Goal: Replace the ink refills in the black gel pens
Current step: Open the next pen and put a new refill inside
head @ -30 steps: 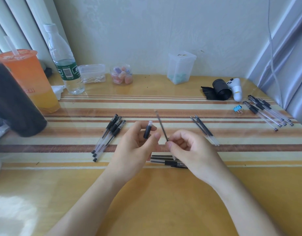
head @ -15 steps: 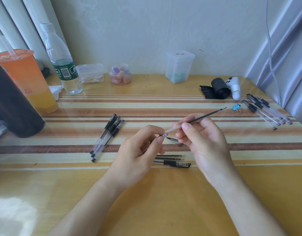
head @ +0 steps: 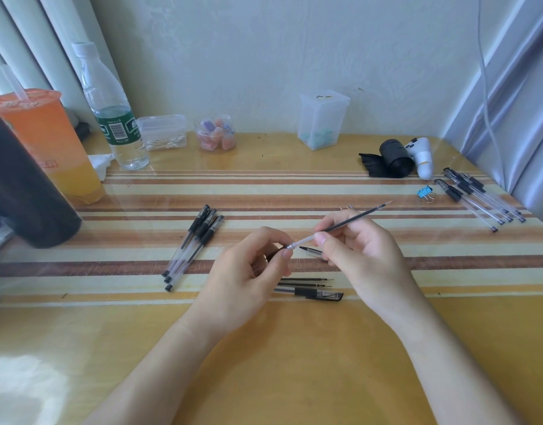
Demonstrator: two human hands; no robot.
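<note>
Bright daylight, tabletop (head: 264, 363) glare, wide-angle distortion

Yellow table (head: 264, 363) with brown and cream stripes, black-capped clear pens (head: 193, 246), orange drink cup (head: 46, 142), blue binder clip (head: 425, 192)

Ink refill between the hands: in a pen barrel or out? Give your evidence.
Out. The ink refill shows bare from tip to rear end; the right hand pinches its middle, the left hand its end.

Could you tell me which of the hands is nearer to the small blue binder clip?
Right. The right hand lies nearer the camera and left of the small blue metal binder clip; the left hand is beyond it, farther left.
</note>
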